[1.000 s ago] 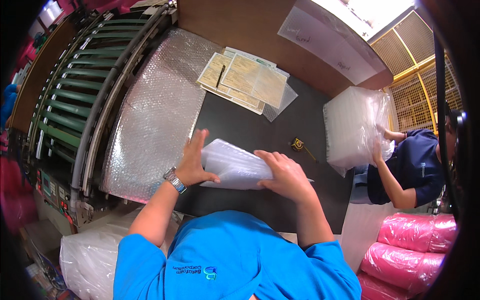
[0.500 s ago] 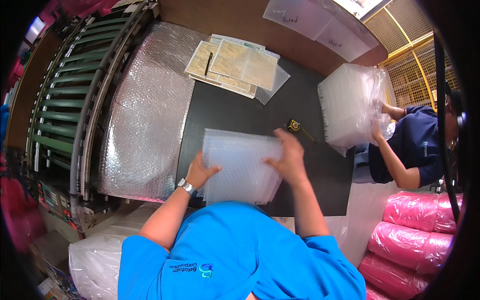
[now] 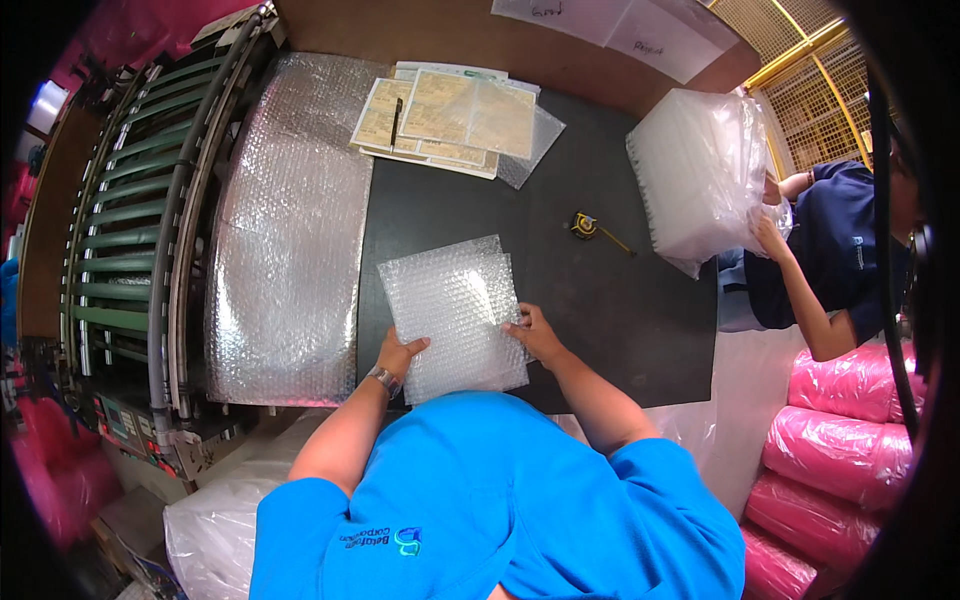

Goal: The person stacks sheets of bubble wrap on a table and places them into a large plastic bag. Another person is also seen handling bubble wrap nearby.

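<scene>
A small stack of clear bubble wrap sheets (image 3: 455,315) lies in front of my body at the near side of the dark table, its sheets slightly fanned out. My left hand (image 3: 402,355) grips the stack's left edge, thumb on top and fingers out of sight underneath. At the right edge, my right hand (image 3: 535,334) pinches the sheets between thumb and fingers. A yellow and black tape measure (image 3: 583,225), its blade partly out, rests beyond my right hand.
Papers (image 3: 465,115) with a black pen lie at the back. Wide bubble wrap (image 3: 290,240) covers the left side, beside a roller conveyor (image 3: 140,210). At right, a co-worker (image 3: 830,250) holds a large plastic-wrapped bundle (image 3: 690,170). Pink rolls (image 3: 840,440) are stacked at the lower right.
My right hand has come down from the stack's far right corner to its right edge and closed on it. The stack now sits turned and more fanned. My head view has shifted slightly.
</scene>
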Available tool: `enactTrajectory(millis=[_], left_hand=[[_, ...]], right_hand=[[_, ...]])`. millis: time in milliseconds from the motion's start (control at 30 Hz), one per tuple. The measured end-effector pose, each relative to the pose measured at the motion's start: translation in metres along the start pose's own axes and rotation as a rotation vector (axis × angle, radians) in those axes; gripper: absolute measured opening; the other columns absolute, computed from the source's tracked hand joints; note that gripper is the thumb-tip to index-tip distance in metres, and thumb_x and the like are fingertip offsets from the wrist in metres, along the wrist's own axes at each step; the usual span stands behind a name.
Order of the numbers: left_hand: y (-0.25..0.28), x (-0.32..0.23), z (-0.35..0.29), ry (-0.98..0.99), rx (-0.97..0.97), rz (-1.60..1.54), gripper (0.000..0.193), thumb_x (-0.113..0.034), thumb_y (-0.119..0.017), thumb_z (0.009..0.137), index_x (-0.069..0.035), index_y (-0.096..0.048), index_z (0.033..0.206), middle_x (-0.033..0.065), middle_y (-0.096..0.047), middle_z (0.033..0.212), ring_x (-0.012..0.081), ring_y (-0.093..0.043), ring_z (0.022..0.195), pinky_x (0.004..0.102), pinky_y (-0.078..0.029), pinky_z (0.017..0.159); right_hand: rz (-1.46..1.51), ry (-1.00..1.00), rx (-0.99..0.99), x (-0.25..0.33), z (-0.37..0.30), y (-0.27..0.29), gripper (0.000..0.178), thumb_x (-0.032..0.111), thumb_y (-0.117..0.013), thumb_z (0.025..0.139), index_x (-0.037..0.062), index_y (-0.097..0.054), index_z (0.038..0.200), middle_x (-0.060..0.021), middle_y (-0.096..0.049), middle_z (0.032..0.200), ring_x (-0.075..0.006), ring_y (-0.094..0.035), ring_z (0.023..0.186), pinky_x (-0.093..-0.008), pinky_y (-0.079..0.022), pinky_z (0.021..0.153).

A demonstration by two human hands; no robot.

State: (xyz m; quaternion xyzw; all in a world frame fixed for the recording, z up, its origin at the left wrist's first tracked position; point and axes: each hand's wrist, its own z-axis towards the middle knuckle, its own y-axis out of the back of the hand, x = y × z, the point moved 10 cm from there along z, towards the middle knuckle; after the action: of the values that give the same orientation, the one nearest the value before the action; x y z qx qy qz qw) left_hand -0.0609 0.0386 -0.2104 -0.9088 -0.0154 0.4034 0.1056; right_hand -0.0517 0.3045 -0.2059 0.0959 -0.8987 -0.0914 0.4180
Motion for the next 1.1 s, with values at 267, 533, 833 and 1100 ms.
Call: enactTrajectory(millis=[267,533,833,1100], left_hand=[[-0.031,-0.112,-0.057,-0.646,0.11,0.729,0.073,-0.017,-0.074,0.06,-0.001,-0.034,0.119,0.0119,-0.052,0.106,0.0219,-0.047,0.102,0.0337,-0.038,0.087],[-0.03,-0.103,-0.045,-0.721,0.073,0.845,0.068,-0.017,-0.073,0.06,-0.005,-0.041,0.119,0.0107,-0.055,0.107,0.0208,-0.042,0.11,0.0333,-0.029,0.097],[-0.01,-0.147,-0.068,-0.707,-0.162,0.538,0.034,-0.013,-0.07,0.064,-0.002,-0.057,0.094,0.0113,-0.056,0.095,0.0245,-0.055,0.087,0.0318,-0.043,0.074],[0.005,-0.153,-0.09,-0.691,-0.238,0.375,0.044,-0.009,-0.073,0.063,-0.001,-0.05,0.1,0.0097,-0.054,0.096,0.0191,-0.053,0.087,0.0302,-0.043,0.074]], right_hand=[[0.503,0.292,0.231,0.11,-0.036,0.033,0.062,0.007,-0.072,0.056,0.0037,-0.045,0.112,-0.0065,-0.053,0.103,-0.0189,-0.049,0.1,-0.0315,-0.038,0.088],[0.271,0.426,0.191,0.11,-0.035,0.014,0.055,0.005,-0.071,0.062,0.0042,-0.047,0.111,-0.0046,-0.055,0.101,-0.0168,-0.051,0.097,-0.0289,-0.039,0.087],[0.537,0.428,0.08,0.152,-0.045,0.023,0.041,0.014,-0.068,0.069,0.0032,-0.052,0.104,-0.0062,-0.055,0.1,-0.0174,-0.051,0.095,-0.0305,-0.04,0.084],[0.596,0.469,0.182,0.163,-0.035,0.004,0.056,0.019,-0.071,0.067,0.0055,-0.043,0.114,-0.0091,-0.049,0.111,-0.0192,-0.045,0.104,-0.0326,-0.035,0.089]])
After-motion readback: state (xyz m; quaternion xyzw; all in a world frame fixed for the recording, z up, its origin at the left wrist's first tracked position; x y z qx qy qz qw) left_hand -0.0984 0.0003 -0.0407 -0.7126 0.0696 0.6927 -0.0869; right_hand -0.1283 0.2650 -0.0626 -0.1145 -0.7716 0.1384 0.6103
